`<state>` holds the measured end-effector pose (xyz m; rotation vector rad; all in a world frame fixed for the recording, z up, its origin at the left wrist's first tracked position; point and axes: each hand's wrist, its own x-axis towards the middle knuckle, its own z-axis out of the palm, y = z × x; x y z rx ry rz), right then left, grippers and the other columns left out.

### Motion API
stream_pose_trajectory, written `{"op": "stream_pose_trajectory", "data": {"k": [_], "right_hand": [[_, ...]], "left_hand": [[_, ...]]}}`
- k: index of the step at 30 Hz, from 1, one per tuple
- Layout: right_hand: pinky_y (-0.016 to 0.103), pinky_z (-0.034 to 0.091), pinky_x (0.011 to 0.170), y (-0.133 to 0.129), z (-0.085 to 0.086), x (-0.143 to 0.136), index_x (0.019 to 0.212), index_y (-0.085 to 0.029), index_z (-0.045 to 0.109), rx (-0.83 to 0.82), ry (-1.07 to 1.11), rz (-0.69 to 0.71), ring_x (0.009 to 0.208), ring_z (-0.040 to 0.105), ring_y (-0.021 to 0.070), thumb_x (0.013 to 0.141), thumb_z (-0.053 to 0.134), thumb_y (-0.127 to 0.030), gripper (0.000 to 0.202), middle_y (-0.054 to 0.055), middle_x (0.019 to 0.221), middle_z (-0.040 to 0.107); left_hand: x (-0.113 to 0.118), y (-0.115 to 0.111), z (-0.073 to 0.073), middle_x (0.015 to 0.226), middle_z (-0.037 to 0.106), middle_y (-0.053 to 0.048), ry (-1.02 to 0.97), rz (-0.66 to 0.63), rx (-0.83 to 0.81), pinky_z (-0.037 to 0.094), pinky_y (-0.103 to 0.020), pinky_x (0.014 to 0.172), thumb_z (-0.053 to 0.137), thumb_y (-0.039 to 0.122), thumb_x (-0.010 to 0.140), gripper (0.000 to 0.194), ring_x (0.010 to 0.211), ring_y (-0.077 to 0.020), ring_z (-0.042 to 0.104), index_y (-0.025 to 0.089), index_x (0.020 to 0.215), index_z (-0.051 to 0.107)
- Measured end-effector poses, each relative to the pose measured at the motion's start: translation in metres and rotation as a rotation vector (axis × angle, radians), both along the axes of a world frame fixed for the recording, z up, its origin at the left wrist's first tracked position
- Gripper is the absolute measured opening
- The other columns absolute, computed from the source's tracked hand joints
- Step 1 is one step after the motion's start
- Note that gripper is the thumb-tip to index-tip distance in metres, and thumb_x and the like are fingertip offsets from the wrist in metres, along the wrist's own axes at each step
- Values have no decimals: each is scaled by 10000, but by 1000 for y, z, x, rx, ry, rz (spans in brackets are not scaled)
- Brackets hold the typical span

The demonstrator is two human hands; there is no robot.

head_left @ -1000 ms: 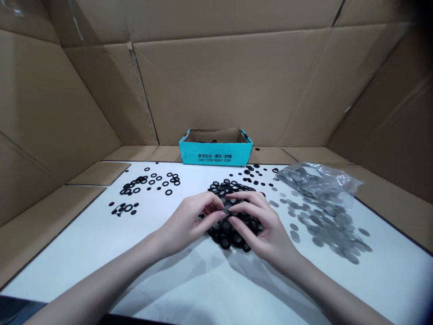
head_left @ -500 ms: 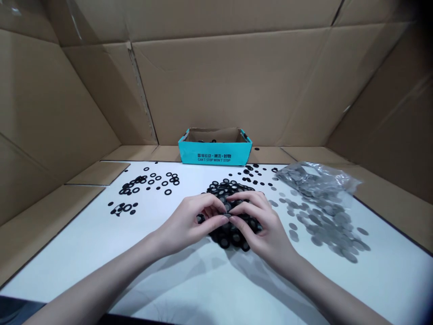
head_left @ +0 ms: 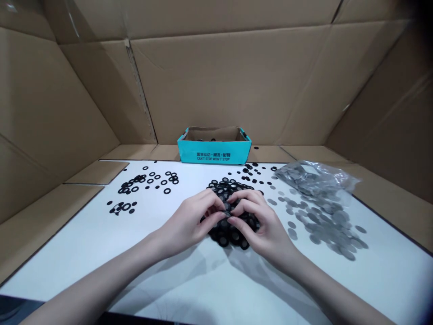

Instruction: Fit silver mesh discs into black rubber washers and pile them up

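My left hand [head_left: 199,216] and my right hand [head_left: 255,216] meet over a heap of black rings with grey centres [head_left: 223,240]. Thumbs and fingertips of both hands close on one small round disc [head_left: 227,214], mostly covered by the fingers, so I cannot tell whether a ring is around it. The heap spreads out below and beyond my hands on the white table. Loose grey translucent discs [head_left: 331,228] lie in a spread to the right of my right hand. Black rings [head_left: 164,183] are scattered to the left, beyond my left hand.
A turquoise box [head_left: 214,152], open at the top, stands at the back with some dark rings inside. A clear plastic bag of grey discs [head_left: 314,176] lies at the back right. Small black discs [head_left: 134,203] dot the white table [head_left: 84,253]. Cardboard walls [head_left: 230,81] enclose it.
My fingers have shifted slightly around the small disc, the left thumb bending a little upward. The whole view has moved a touch; the rings, bag and box lie as before.
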<state>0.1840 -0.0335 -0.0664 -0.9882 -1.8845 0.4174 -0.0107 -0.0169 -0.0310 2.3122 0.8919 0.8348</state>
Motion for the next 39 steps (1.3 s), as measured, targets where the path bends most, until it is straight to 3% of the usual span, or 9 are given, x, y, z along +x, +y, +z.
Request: {"op": "stream_pose_trajectory", "data": {"k": [7, 15, 21, 28, 35, 39], "right_hand": [[452, 439, 847, 2, 1, 1, 731, -215, 518, -11, 16, 41, 993, 542, 245, 863, 570, -159, 153, 65, 958, 600], [502, 415, 875, 2, 3, 3, 786, -234, 652, 99, -144, -71, 1064, 526, 298, 857, 623, -218, 78, 86, 1044, 648], [498, 418, 850, 2, 1, 1, 705, -226, 580, 75, -123, -66, 1037, 533, 289, 855, 589, -167, 161, 76, 1025, 659], [461, 442, 831, -2, 2, -2, 721, -222, 519, 0, -41, -31, 990, 535, 262, 867, 562, -174, 160, 71, 959, 607], [504, 419, 860, 2, 5, 3, 754, -245, 647, 136, -127, -80, 1039, 527, 290, 860, 615, -194, 122, 70, 1002, 645], [502, 422, 862, 3, 7, 5, 741, -241, 622, 134, -137, -67, 1040, 534, 286, 866, 598, -171, 145, 69, 1013, 654]], "left_hand": [[-4, -1, 4, 868, 598, -18, 142, -16, -56, 436, -247, 683, 519, 189, 933, 77, 754, -136, 553, 174, 861, 543], [-6, 3, 0, 817, 673, 5, 172, 2, -106, 444, -230, 650, 523, 177, 920, 67, 711, -129, 613, 185, 904, 588], [-1, 2, -3, 812, 664, 0, 93, 4, -58, 459, -213, 652, 546, 181, 902, 50, 704, -120, 612, 178, 873, 587], [-2, 0, 5, 835, 667, -12, 261, -7, -12, 437, -239, 625, 491, 183, 928, 58, 700, -141, 609, 182, 901, 542], [-1, 2, 2, 764, 667, 6, 121, -21, -48, 469, -194, 648, 561, 143, 872, 48, 678, -113, 629, 169, 872, 602], [0, 3, -1, 776, 665, -5, 89, 1, -43, 467, -199, 644, 567, 195, 891, 65, 677, -114, 615, 163, 865, 618]]}}
